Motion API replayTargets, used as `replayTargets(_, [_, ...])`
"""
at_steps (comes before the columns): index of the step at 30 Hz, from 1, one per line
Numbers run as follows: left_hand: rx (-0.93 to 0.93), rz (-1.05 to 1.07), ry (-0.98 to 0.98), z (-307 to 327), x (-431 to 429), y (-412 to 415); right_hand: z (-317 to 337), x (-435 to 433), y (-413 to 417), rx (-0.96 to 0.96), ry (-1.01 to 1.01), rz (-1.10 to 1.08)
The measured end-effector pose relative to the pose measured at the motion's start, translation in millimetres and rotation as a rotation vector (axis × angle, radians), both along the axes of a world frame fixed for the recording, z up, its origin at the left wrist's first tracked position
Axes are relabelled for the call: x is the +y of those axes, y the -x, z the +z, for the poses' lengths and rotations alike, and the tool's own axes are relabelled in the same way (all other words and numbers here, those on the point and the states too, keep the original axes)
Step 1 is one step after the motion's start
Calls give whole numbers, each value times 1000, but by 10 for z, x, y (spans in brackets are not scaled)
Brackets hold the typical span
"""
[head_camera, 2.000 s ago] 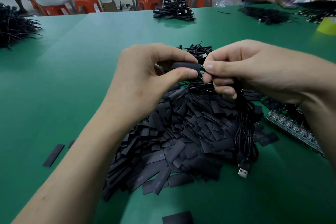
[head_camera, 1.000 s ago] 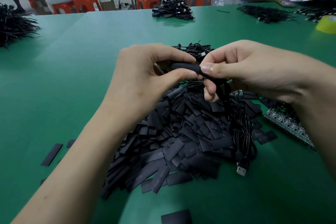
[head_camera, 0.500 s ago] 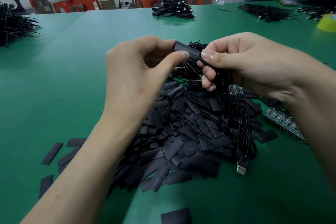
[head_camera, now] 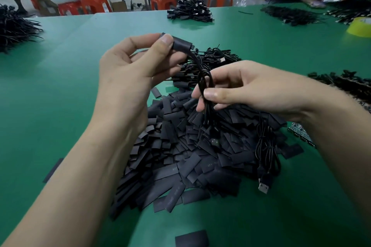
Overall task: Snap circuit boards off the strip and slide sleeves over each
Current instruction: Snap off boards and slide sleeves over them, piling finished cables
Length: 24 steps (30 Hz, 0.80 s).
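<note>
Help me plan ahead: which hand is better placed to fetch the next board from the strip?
Likely the right hand: the strip lies beside its wrist, once it drops the cable. The left hand is raised across the pile, pinching the sleeved end.

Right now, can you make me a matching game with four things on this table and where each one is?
Things:
1 black sleeve
2 coiled cable
3 USB plug
4 yellow tape roll

Places:
A far right edge of the green table
B pinched by the left hand
C held in the right hand
D lying beside the sleeve pile

Pairs: 1-B, 2-C, 3-D, 4-A
</note>
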<state>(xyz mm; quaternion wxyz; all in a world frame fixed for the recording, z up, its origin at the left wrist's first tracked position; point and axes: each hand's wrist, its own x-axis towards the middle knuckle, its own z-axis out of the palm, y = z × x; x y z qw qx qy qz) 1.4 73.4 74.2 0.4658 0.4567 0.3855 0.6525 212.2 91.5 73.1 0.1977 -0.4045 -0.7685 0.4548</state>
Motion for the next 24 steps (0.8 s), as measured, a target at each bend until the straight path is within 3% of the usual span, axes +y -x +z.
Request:
replayTargets(3, [140, 57, -27, -18, 40, 90, -57, 28, 11, 98, 21, -55])
replayTargets(5, [365, 166, -25, -61, 93, 172, -76, 61, 0, 174, 46, -145])
replayTargets(8, [637, 209, 39, -111, 146, 259, -94, 162, -83, 160, -81, -334])
replayTargets(12, [779, 81, 85, -139, 152, 213, -51, 479, -179, -91, -322, -556])
replayTargets(16, [839, 6, 87, -139, 127, 131, 170, 929, 5, -313, -461, -628])
replayTargets(24, [973, -135, 87, -158, 87, 84, 186, 911, -6, -590, -432, -555])
